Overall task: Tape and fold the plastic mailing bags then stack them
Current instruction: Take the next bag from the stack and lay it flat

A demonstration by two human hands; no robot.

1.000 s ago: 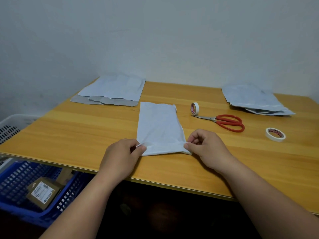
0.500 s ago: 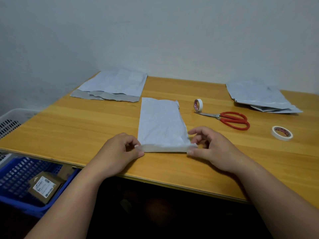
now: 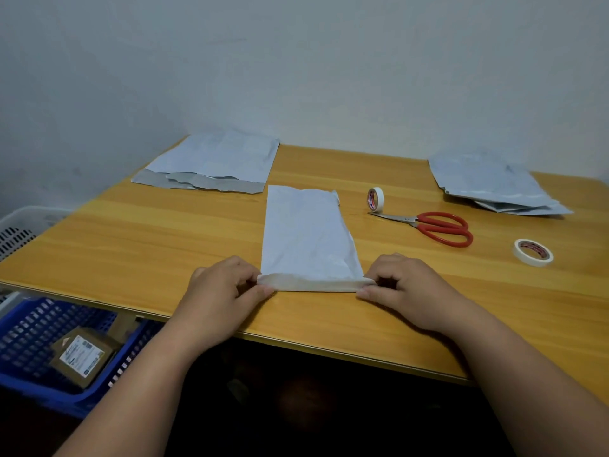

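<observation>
Bag: narrow pale grey plastic mailing bag (image 3: 308,235) flat on the wooden counter (image 3: 131,245), stretching away between both hands.
Left hand (image 3: 224,288): pinches the turned-up near edge's left corner.
Right hand (image 3: 405,285): pinches its right corner.

A small home packing station, by the look of it. A wooden table (image 3: 131,245) stands against a bare wall (image 3: 296,61), with stacked mailing bags (image 3: 217,159), tape rolls (image 3: 375,199) and scissors (image 3: 438,225) beyond the hands. Below left sits a blue crate (image 3: 39,341) holding a labelled parcel (image 3: 82,354).

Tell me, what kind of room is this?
Probably a small parcel-packing spot at home: a yellow wooden table holds piles of grey plastic mailing bags, white tape rolls and red-handled scissors.
</observation>
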